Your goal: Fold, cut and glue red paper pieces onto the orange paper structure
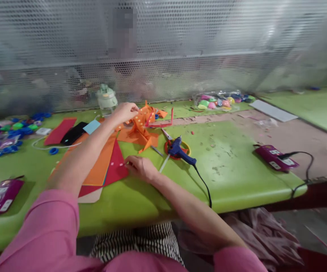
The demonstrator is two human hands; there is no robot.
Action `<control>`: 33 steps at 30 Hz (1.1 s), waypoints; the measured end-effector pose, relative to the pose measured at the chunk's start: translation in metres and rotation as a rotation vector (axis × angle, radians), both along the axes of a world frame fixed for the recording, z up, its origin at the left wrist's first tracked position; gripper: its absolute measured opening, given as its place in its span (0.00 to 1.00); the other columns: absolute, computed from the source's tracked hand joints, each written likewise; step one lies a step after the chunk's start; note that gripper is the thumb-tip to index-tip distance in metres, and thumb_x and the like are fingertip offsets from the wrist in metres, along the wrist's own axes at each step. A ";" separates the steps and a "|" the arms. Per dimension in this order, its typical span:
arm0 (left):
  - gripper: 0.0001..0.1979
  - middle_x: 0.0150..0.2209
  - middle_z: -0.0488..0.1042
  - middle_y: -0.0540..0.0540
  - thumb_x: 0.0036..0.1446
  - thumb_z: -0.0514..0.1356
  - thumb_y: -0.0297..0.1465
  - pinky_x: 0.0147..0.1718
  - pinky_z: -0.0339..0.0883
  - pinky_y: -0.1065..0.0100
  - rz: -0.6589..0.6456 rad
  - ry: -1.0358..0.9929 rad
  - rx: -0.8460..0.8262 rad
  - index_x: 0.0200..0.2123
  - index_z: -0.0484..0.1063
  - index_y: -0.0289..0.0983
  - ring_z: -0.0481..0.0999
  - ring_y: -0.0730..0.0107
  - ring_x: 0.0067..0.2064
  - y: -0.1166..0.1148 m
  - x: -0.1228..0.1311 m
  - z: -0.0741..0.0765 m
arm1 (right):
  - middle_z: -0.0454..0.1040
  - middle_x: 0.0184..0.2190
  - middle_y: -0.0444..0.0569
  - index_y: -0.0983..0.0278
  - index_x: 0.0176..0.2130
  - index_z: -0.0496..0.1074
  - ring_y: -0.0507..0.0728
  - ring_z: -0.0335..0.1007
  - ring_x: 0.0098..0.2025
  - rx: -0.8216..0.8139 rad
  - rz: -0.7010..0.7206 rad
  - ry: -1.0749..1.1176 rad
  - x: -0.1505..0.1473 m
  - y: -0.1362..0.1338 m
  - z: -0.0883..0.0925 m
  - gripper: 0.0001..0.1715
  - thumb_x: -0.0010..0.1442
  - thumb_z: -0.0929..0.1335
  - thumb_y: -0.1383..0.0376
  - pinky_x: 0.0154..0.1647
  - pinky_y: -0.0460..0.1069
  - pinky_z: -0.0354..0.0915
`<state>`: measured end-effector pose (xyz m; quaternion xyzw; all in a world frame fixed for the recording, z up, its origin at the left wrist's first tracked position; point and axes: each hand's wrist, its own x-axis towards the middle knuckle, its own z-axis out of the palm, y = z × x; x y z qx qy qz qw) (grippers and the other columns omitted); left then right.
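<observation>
My left hand (125,112) reaches over a heap of orange scraps with white dots (142,118), its fingers bent together at the heap's edge; anything between them is hidden. My right hand (143,169) is at the right edge of a red sheet (117,168), thumb and fingers drawn together; what they pinch, if anything, is too small to make out. Two tiny white squares lie on the red sheet. Orange sheets (96,172) partly cover it. Right of my hands, a blue glue gun (177,148) rests over a yellow ring-shaped roll (186,145), beside scissors (166,134).
Colourful plastic pieces (16,130) spread at the far left, near a red strip (60,130) and black piece (74,133). A bottle (107,100) stands behind. Purple pouches (3,196) lie at both sides. The glue gun's black cord (204,181) drops over the front edge.
</observation>
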<state>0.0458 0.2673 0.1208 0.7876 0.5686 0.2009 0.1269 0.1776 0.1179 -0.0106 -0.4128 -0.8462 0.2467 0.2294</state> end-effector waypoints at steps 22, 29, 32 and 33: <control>0.12 0.38 0.85 0.46 0.57 0.60 0.34 0.36 0.69 0.66 0.364 -0.160 -0.220 0.40 0.83 0.39 0.81 0.62 0.38 -0.173 -0.225 -0.061 | 0.79 0.30 0.49 0.62 0.37 0.76 0.54 0.69 0.27 0.034 -0.106 0.083 -0.007 0.005 0.030 0.13 0.62 0.66 0.57 0.30 0.48 0.63; 0.10 0.36 0.84 0.47 0.56 0.62 0.34 0.37 0.69 0.66 0.296 -0.204 -0.236 0.38 0.82 0.40 0.81 0.64 0.38 -0.166 -0.224 -0.065 | 0.77 0.32 0.48 0.62 0.37 0.76 0.53 0.69 0.29 0.002 -0.050 0.005 -0.015 -0.015 0.034 0.07 0.62 0.69 0.61 0.32 0.48 0.63; 0.11 0.32 0.83 0.47 0.55 0.64 0.40 0.36 0.68 0.66 0.262 -0.159 -0.214 0.32 0.79 0.38 0.79 0.64 0.35 -0.168 -0.218 -0.066 | 0.77 0.36 0.48 0.61 0.37 0.75 0.52 0.71 0.31 -0.006 -0.067 -0.073 -0.018 -0.020 0.028 0.04 0.61 0.70 0.64 0.34 0.48 0.64; 0.12 0.33 0.83 0.47 0.56 0.64 0.40 0.36 0.67 0.66 0.241 -0.142 -0.212 0.32 0.79 0.38 0.79 0.65 0.35 -0.170 -0.214 -0.066 | 0.77 0.37 0.49 0.61 0.37 0.75 0.53 0.72 0.31 -0.005 -0.083 -0.102 -0.019 -0.020 0.027 0.03 0.61 0.70 0.64 0.35 0.48 0.64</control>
